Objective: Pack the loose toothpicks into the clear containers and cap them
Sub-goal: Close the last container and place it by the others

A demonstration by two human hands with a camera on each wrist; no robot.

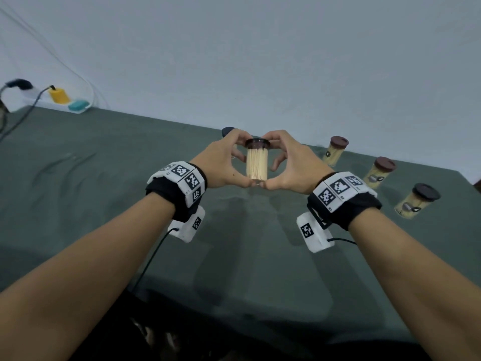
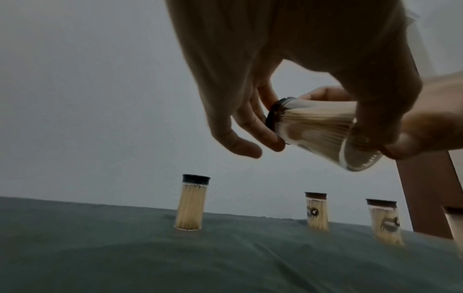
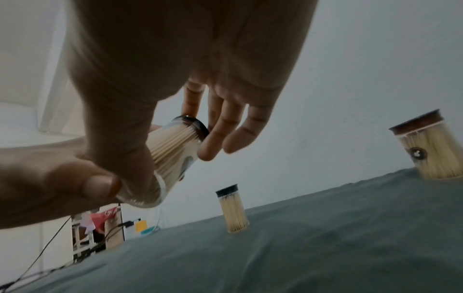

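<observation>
A clear container (image 1: 257, 165) packed with toothpicks, wearing a dark cap (image 1: 257, 144), is held upright in the air above the green table (image 1: 104, 178). My left hand (image 1: 238, 158) and right hand (image 1: 277, 162) grip it from either side, thumbs under the base and forefingers on the cap's rim. In the left wrist view the container (image 2: 318, 128) lies tilted between my left hand's fingers (image 2: 253, 126) and thumb. The right wrist view shows the container (image 3: 172, 150) with my right hand's fingers (image 3: 220, 132) on the cap.
Three capped, filled containers (image 1: 334, 152) (image 1: 380, 173) (image 1: 416, 201) stand along the table's right side. Another capped container (image 2: 191, 204) stands behind my left hand. A power strip with plugs (image 1: 62, 99) and cables sits at the far left corner.
</observation>
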